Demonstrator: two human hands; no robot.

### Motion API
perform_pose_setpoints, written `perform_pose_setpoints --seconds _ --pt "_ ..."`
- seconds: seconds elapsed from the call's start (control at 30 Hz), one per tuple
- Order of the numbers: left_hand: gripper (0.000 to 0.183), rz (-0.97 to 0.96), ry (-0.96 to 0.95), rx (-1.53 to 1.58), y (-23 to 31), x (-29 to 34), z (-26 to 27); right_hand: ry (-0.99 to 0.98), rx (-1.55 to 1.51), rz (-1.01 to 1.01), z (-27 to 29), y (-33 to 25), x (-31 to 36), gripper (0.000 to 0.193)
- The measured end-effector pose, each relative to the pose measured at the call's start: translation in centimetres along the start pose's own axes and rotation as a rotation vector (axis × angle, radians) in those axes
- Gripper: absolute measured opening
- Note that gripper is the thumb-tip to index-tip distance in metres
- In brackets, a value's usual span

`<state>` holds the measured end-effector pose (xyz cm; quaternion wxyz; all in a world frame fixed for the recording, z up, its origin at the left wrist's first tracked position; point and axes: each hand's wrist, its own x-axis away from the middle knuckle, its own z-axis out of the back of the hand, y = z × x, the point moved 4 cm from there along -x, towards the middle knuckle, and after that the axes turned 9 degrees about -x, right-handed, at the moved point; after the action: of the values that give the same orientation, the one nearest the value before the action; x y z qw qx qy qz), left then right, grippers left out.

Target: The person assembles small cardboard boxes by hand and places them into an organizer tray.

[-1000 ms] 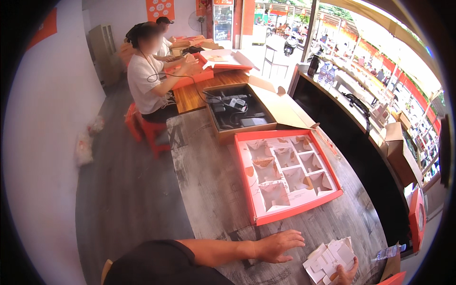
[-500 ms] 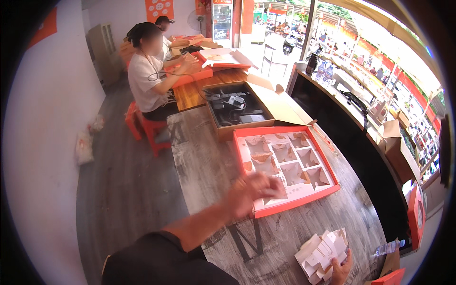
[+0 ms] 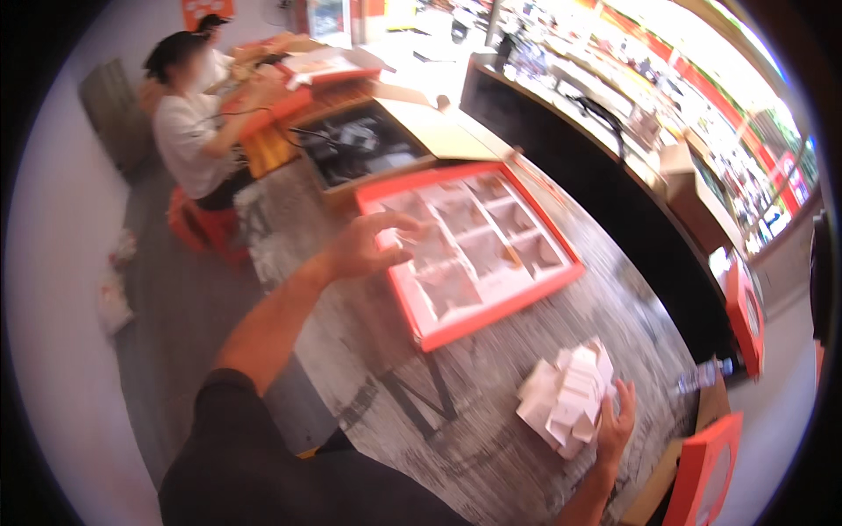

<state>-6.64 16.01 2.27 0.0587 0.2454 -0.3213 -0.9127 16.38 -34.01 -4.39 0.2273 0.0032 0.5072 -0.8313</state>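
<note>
A shallow red-orange box (image 3: 502, 311) on the table holds a white cardboard insert (image 3: 445, 241) with several square compartments. My left hand (image 3: 368, 245) hovers over the box's left side, fingers curved and apart, with nothing seen in them. To the right lies a loose pile of folded white cardboard pieces (image 3: 566, 394). My right hand (image 3: 617, 425) is at the pile's right edge, its fingers raised and spread. The thumb is close to the cardboard; whether it touches is hard to tell.
Behind the red box stands an open brown carton (image 3: 360, 145) with dark items and cables. A plastic bottle (image 3: 702, 377) lies at the table's right edge, near red box parts (image 3: 706, 469). At the far left, a person (image 3: 189, 114) sits on a red stool (image 3: 197, 223), another behind.
The view has shifted, so the scene sits further left and higher. My left hand has moved from the box's near-left corner to its left side, uncovering a compartment. My right fingers have lifted and spread.
</note>
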Motion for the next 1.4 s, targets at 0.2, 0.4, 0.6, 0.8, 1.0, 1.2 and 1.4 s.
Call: perform_pose_setpoints --seconds 0.2,0.4,0.6,0.8,1.0,1.2,1.4 --pt "0.05 -0.198 -0.374 -0.299 0.4 -1.8 -4.9 -0.015 -0.003 0.194 0.2 -4.6 1.1 0.031" --pt "0.063 -0.145 -0.751 -0.387 0.3 -3.0 -6.7 -0.106 0.173 0.382 -0.5 -0.7 1.2 0.059" --pt "0.068 -0.085 -0.941 -0.362 2.1 -3.0 -6.1 -0.144 0.267 0.425 -1.8 -5.1 0.9 0.05" --pt "0.07 -0.13 -0.981 -0.381 2.3 -2.5 -5.3 -0.126 0.187 0.388 -1.6 -5.6 0.9 0.05" --pt "0.062 -0.071 -1.049 -0.4 3.5 -2.6 -5.2 -0.085 0.211 0.442 -1.8 -8.8 1.4 0.051" --pt "0.05 -0.08 -0.955 -0.348 3.5 -2.4 -6.2 -0.105 0.384 0.677 -3.3 -14.9 3.5 0.051" --pt "0.045 -0.104 -0.672 -0.205 6.6 -2.4 -4.0 -0.462 0.234 0.561 -10.5 -20.3 7.8 0.071"
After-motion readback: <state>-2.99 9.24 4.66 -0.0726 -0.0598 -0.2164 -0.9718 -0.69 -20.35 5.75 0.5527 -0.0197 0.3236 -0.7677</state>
